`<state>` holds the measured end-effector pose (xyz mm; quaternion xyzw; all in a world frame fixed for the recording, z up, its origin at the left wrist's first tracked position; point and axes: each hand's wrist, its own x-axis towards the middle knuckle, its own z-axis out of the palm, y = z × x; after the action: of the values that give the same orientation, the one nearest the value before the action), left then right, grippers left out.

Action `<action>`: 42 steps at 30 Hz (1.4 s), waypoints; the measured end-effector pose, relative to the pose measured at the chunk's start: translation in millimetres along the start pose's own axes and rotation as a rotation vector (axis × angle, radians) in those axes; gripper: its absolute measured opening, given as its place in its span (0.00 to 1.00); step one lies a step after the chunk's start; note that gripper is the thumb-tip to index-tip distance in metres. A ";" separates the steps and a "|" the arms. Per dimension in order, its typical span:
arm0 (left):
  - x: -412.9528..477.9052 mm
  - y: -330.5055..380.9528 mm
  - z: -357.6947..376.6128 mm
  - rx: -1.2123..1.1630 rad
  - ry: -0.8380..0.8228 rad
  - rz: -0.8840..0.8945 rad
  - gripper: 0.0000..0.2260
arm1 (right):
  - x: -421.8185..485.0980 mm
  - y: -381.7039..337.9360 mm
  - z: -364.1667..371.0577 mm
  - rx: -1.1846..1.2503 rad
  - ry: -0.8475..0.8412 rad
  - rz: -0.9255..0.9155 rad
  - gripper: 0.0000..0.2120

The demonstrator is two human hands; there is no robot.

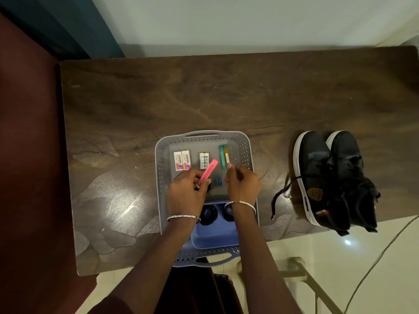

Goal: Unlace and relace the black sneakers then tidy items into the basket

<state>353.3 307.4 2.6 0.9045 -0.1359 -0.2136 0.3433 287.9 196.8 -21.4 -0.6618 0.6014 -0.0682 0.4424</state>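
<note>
A grey perforated basket (161,177) sits at the table's near edge. Inside lie two Camlin erasers (182,160), two small white packs (204,160), a teal and a yellow stick (223,155), a small blue sharpener (218,181) and blue headphones (214,232). Over the basket, my left hand (187,193) pinches a pink stick (208,171). My right hand (243,184) has curled fingers at the near end of the yellow stick. Two black sneakers (328,177) stand side by side to the right, one lace (280,198) trailing on the table.
The dark wooden table (181,98) stretches behind and to the left of the basket. Its near edge runs just under the basket, which overhangs it. A white wall lies beyond, a pale floor with a cable at lower right.
</note>
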 end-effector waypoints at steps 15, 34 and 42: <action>-24.6 8.9 18.9 -0.017 -0.122 0.064 0.05 | 3.8 4.1 -36.7 -0.184 -0.051 0.064 0.09; -1.6 -7.8 3.7 -0.040 0.004 0.115 0.04 | 35.2 -50.8 -0.1 -0.913 -0.159 -0.148 0.13; 0.4 1.8 -10.2 -0.030 0.017 0.091 0.03 | 22.5 -56.2 -11.7 -0.877 -0.158 -0.123 0.11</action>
<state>358.4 311.7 10.5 0.8939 -0.1706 -0.1921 0.3674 328.1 165.2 13.1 -0.8244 0.4974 0.2178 0.1600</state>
